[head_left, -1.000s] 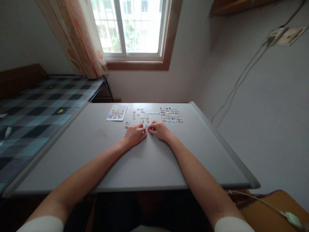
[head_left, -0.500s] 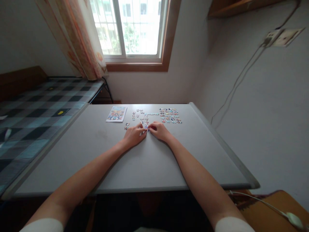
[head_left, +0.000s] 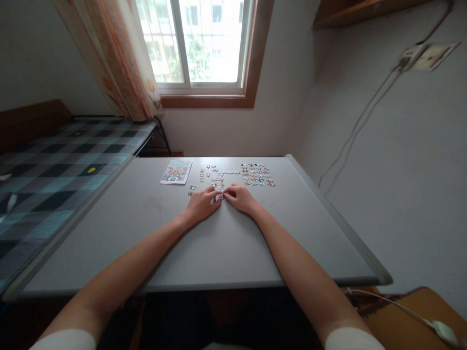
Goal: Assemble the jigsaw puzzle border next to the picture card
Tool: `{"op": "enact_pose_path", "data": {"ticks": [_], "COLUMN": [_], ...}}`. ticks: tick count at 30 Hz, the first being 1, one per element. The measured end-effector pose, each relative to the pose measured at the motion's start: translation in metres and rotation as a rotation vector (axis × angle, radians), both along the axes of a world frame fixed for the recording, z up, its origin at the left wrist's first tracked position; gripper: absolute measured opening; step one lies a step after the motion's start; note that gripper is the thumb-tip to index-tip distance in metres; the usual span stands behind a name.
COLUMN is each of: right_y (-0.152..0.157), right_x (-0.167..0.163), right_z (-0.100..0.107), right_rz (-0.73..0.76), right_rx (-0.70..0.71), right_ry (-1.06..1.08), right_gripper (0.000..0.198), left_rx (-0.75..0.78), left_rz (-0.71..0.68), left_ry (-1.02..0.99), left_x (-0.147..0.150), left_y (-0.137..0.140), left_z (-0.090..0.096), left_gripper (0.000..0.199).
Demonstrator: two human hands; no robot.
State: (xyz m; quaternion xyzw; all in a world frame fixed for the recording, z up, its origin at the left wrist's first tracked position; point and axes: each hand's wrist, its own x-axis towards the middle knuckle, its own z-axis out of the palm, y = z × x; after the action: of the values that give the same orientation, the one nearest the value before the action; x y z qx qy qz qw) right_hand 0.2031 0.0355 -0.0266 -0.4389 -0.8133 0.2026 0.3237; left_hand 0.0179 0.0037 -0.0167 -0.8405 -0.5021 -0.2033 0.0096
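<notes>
No text or number can be read; the picture sheet (head_left: 176,172), at eleven o'clock on the table (head_left: 233,248), shows too small to tell.

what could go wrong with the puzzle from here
The left hand and right hand meet at the near end of the line of puzzle pieces, so an uneven push might skew it or pull it apart.

A few loose pieces lie right beside the left hand, so a sideways or backward move could knock them out of place.
</notes>
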Motion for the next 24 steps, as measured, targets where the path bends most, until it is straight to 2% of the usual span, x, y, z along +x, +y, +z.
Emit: {"op": "enact_pose_path", "data": {"ticks": [24], "right_y": [-0.0004], "right_x": [-0.0007], "right_z": [0.0012], "right_rz": [-0.02], "right_rx": [-0.004], "right_ry": [-0.024], "right_gripper": [0.013], "left_rx": [-0.024], "left_rz": [-0.011], "left_ry": [-0.032], "left_x": [-0.0005], "left_y": [0.001], "left_z": [0.0004], "left_gripper": [0.028]}}
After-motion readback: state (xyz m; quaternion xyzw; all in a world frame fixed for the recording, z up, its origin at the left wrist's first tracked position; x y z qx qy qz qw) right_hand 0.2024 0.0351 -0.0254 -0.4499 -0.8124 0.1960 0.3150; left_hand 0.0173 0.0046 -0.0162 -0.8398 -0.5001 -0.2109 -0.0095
